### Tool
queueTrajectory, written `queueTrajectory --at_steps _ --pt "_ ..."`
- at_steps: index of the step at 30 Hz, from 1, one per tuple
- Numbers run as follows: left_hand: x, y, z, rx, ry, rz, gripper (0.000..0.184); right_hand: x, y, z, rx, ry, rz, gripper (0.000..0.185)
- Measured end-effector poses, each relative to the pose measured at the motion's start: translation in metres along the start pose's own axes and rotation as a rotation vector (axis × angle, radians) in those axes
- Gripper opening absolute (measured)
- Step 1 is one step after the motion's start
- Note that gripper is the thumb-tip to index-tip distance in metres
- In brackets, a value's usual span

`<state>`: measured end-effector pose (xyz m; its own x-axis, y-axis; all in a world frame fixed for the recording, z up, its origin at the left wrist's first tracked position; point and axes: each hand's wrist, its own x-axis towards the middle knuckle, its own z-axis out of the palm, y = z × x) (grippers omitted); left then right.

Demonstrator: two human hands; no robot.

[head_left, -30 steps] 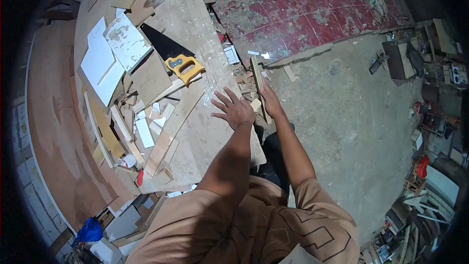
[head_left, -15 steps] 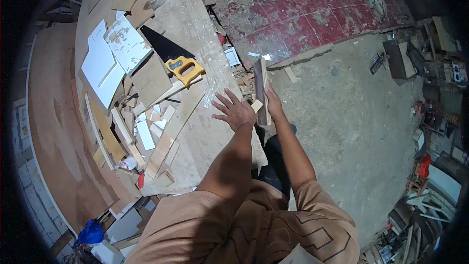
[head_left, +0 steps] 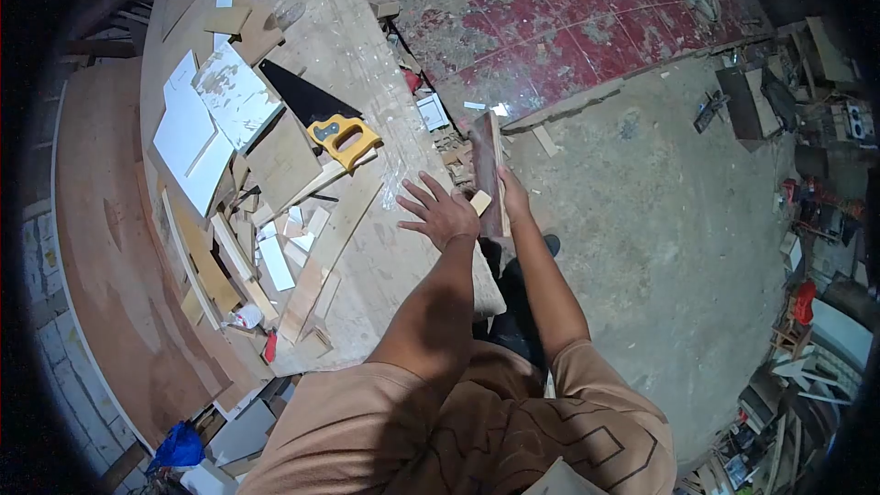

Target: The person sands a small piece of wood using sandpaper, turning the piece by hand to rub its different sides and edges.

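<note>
My left hand (head_left: 445,211) lies with its fingers spread on the workbench (head_left: 367,261) near its right edge. Against the heel of that palm, at the bench edge, sits a small pale wood block (head_left: 480,203). Just beyond the edge, my right hand (head_left: 515,197) grips a wooden board (head_left: 489,160) by its pale outer side. The board stands roughly on edge, its dark brown face towards the bench. My right fingers are partly hidden behind it. A handsaw (head_left: 344,136) with a yellow handle rests on the bench ahead of my left hand.
Wood offcuts (head_left: 307,298) and white panels (head_left: 197,142) are piled on the bench's left side. A large brown sheet (head_left: 115,247) stands further left. Concrete floor (head_left: 632,202) stretches to the right, with red tiles (head_left: 550,27) ahead. Scrap and tools line the right edge.
The board has turned slightly, so more of its dark face shows. My left hand stays spread at the bench edge. The whole view has shifted a little.
</note>
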<state>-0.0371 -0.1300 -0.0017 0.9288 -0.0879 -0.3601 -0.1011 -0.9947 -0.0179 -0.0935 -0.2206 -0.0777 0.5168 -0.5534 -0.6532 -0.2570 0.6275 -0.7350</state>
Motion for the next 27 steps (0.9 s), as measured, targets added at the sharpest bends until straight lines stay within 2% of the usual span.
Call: queueTrajectory --at_steps 2,3,4,6,10,12,13,15,18,19,20,22,23,25,26,27 --pt "-0.002 -0.002 0.003 0.006 -0.002 0.001 0.076 -0.020 0.005 0.000 0.012 -0.002 -0.207 0.052" --pt "-0.002 -0.003 0.005 0.000 0.007 -0.001 0.077 -0.025 0.016 -0.009 -0.177 -0.025 -0.304 0.052" --pt "0.000 -0.002 0.006 -0.009 0.020 -0.002 0.077 -0.033 0.025 -0.022 -0.178 -0.020 -0.308 0.052" --pt "-0.001 -0.001 0.000 -0.005 0.004 -0.003 0.077 -0.049 0.034 -0.041 -0.253 -0.310 -0.399 0.054" --pt "0.000 -0.003 0.008 0.000 0.030 0.011 0.076 -0.038 0.031 -0.049 -0.209 -0.431 -0.266 0.056" --pt "-0.002 -0.001 0.004 -0.001 0.027 0.008 0.075 -0.018 0.017 -0.017 -0.262 -0.164 -0.363 0.057" --pt "-0.002 0.000 0.002 -0.003 0.026 0.009 0.074 -0.009 0.009 -0.003 -0.257 -0.166 -0.363 0.057" --pt "0.000 -0.001 0.005 0.003 0.043 0.014 0.074 0.001 -0.012 0.012 0.076 0.053 -0.420 0.052" --pt "-0.002 -0.002 0.009 0.015 0.047 0.008 0.075 -0.023 -0.013 0.005 0.091 0.020 -0.309 0.057" --pt "0.000 -0.001 0.008 0.014 0.044 0.001 0.076 -0.023 0.008 -0.005 0.114 0.013 -0.200 0.056" --pt "0.000 -0.001 0.007 0.013 0.042 0.001 0.076 -0.032 0.019 -0.016 0.112 0.014 -0.200 0.056" --pt "-0.001 0.000 0.004 -0.005 0.026 -0.002 0.075 -0.043 0.031 -0.035 0.064 -0.117 -0.020 0.055" --pt "-0.001 0.001 0.000 -0.008 0.027 0.000 0.075 -0.032 0.040 -0.041 0.063 -0.117 -0.022 0.055" --pt "-0.003 0.001 -0.003 -0.007 0.007 -0.002 0.075 -0.009 0.059 -0.050 0.261 -0.255 0.148 0.054" --pt "-0.003 0.000 0.000 -0.006 0.005 -0.003 0.075 -0.008 0.045 -0.040 0.261 -0.255 0.151 0.054" --pt "-0.002 0.000 0.005 -0.009 0.032 0.002 0.075 -0.011 0.016 -0.019 0.082 -0.156 0.001 0.053"
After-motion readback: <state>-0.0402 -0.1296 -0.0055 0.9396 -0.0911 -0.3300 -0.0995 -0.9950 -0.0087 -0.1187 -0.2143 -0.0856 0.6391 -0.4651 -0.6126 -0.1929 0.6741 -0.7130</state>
